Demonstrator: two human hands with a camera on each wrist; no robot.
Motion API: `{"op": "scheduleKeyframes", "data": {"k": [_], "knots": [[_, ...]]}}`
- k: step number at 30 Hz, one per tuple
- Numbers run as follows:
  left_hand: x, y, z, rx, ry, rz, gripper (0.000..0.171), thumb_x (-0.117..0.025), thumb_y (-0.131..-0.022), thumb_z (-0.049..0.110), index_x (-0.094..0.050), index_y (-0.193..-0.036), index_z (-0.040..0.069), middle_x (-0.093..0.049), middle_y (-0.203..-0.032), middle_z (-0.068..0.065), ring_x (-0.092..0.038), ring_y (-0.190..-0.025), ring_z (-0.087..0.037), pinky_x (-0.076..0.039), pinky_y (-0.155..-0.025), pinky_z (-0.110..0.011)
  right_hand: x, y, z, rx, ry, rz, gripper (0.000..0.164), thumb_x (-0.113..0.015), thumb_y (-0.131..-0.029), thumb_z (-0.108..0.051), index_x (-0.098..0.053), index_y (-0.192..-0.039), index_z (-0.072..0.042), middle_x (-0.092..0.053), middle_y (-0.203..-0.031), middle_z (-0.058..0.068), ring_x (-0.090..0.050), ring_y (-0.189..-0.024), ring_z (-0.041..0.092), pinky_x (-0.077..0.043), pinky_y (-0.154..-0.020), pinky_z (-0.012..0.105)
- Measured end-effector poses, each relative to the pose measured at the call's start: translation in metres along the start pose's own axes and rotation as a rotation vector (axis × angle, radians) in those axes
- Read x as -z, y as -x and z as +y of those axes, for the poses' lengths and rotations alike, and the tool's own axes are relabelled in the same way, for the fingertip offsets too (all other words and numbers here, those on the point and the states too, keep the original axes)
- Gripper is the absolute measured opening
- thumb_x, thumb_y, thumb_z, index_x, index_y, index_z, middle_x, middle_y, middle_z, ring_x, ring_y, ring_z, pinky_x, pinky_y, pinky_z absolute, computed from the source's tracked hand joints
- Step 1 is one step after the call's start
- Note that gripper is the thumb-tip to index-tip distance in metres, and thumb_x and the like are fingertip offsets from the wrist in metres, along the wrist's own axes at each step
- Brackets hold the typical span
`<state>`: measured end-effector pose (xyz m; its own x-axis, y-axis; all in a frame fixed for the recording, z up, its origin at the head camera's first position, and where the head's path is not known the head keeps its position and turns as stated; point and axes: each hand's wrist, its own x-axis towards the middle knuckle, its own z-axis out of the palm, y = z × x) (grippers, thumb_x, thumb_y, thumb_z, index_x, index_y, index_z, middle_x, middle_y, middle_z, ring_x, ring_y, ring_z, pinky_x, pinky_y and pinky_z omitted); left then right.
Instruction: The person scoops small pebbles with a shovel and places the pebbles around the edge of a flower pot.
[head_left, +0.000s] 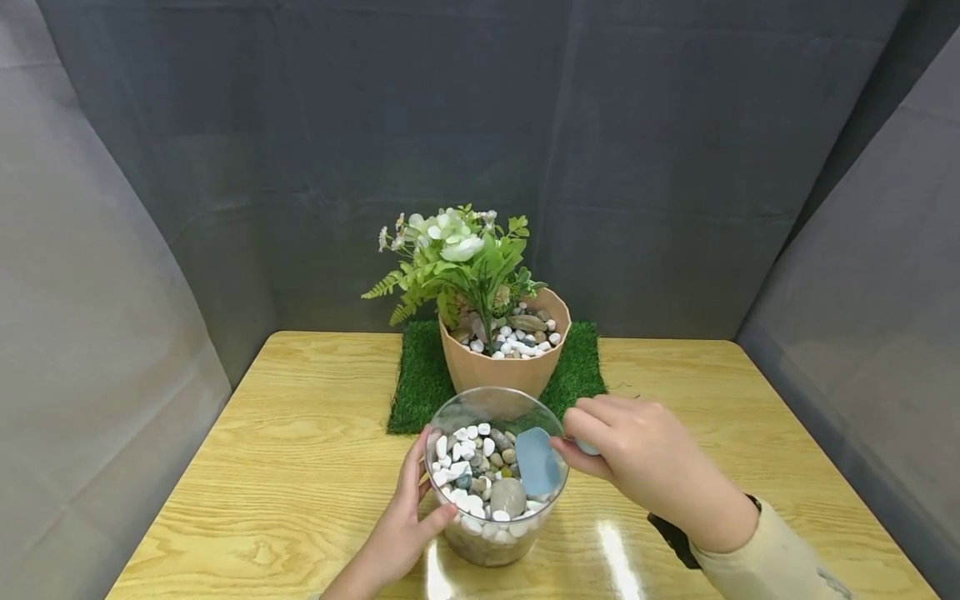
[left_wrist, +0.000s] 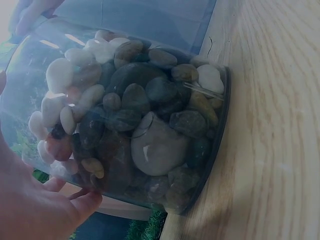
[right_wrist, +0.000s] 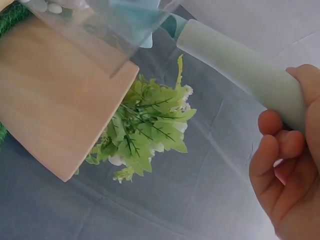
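A clear plastic container (head_left: 486,550) filled with white, grey and brown stones stands near the table's front. My left hand (head_left: 401,527) holds its left side, thumb towards me and fingers farther round the wall. Gripped in my right hand (head_left: 647,454) is a small trowel (head_left: 537,461) with a pale blue blade and a pale green handle (right_wrist: 240,65). The blade is inside the container's right side, above or touching the stones; exact contact is unclear. A large grey stone (head_left: 507,497) lies beside it. Through the wall, the left wrist view shows darker stones (left_wrist: 160,145) lower down.
Just behind the container, a peach-coloured flowerpot (head_left: 495,373) with white flowers (head_left: 450,233), green leaves and pebbles stands on an artificial grass mat (head_left: 416,400). Both are on a wooden table (head_left: 315,425). Grey cloth (head_left: 645,167) hangs behind and at both sides.
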<state>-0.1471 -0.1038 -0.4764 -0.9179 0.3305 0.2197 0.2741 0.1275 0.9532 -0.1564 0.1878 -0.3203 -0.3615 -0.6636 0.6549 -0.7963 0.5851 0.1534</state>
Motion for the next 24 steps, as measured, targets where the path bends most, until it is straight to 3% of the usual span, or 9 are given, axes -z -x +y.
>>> {"op": "scheduleKeyframes", "data": {"k": [6,16,21,24], "knots": [[0.000,0.000,0.000,-0.006,-0.002,-0.006,0.096,-0.065,-0.096,0.018,-0.002,-0.167,0.026,-0.007,-0.171,-0.025,-0.013,-0.153,-0.055,-0.020,-0.120,-0.072,-0.008,0.003,0.008,-0.011,-0.046,0.046,0.039,-0.041,-0.111,-0.038,-0.048,-0.078,-0.019,-0.038,-0.064,-0.014,-0.030,-0.055,-0.004,-0.020,-0.047,0.008],[0.001,0.001,0.000,0.005,-0.006,-0.001,0.096,-0.066,-0.096,0.020,-0.001,-0.167,0.027,-0.007,-0.171,-0.024,-0.014,-0.154,-0.055,-0.021,-0.120,-0.072,-0.016,0.013,0.025,-0.167,-0.147,0.019,0.041,-0.039,-0.110,-0.045,-0.049,-0.081,-0.018,-0.044,-0.065,-0.015,-0.034,-0.057,-0.006,-0.030,-0.048,0.009],[0.000,0.000,0.000,0.004,-0.005,-0.002,0.096,-0.065,-0.096,0.019,-0.001,-0.167,0.026,-0.007,-0.172,-0.024,-0.014,-0.154,-0.055,-0.020,-0.120,-0.072,-0.015,0.014,0.026,-0.250,-0.186,-0.034,0.024,-0.063,-0.102,-0.019,-0.050,-0.082,-0.019,-0.041,-0.064,-0.017,-0.031,-0.056,-0.007,-0.031,-0.048,0.012],[0.000,0.000,0.001,0.004,-0.007,-0.003,0.096,-0.065,-0.096,0.019,-0.001,-0.167,0.026,-0.007,-0.172,-0.023,-0.014,-0.154,-0.054,-0.020,-0.120,-0.072,-0.015,0.015,0.028,-0.298,-0.210,-0.057,0.027,-0.071,-0.092,-0.005,-0.051,-0.082,-0.020,-0.039,-0.063,-0.017,-0.028,-0.055,-0.007,-0.031,-0.048,0.014]]}}
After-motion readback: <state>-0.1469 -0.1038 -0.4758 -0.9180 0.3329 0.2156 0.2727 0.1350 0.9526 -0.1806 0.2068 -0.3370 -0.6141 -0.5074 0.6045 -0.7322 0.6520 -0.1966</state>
